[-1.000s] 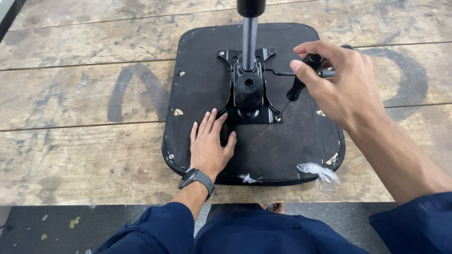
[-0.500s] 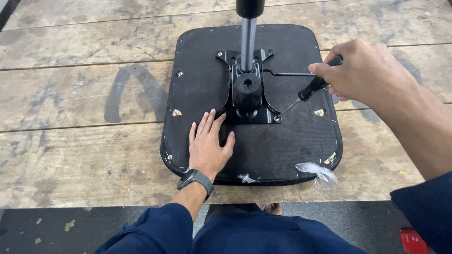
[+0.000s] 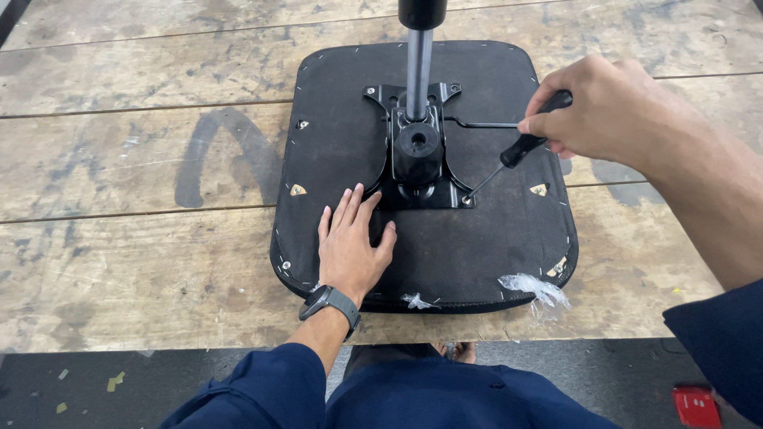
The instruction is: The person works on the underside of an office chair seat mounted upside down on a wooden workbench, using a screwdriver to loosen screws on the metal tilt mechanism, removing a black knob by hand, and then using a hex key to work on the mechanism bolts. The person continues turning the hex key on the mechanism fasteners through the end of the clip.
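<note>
Centre frame: right hand [image 3: 612, 111] clenched on black-handled screwdriver [image 3: 513, 155], shaft slanting down-left, tip at corner screw [image 3: 467, 199] of black metal mounting plate [image 3: 417, 163]. Left hand [image 3: 350, 246] flat, open, pressing black upturned seat pad [image 3: 477, 246].

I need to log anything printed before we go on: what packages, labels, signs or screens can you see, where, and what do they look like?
Watch: on the left wrist, dark rounded case, grey strap; its screen faces away.
Red object: on the dark floor at bottom right, flat, roughly rectangular; too small to tell whether it is a package.
Plastic wrap: a clear torn scrap on the near right corner of the black seat.
No labels or signs.
</note>
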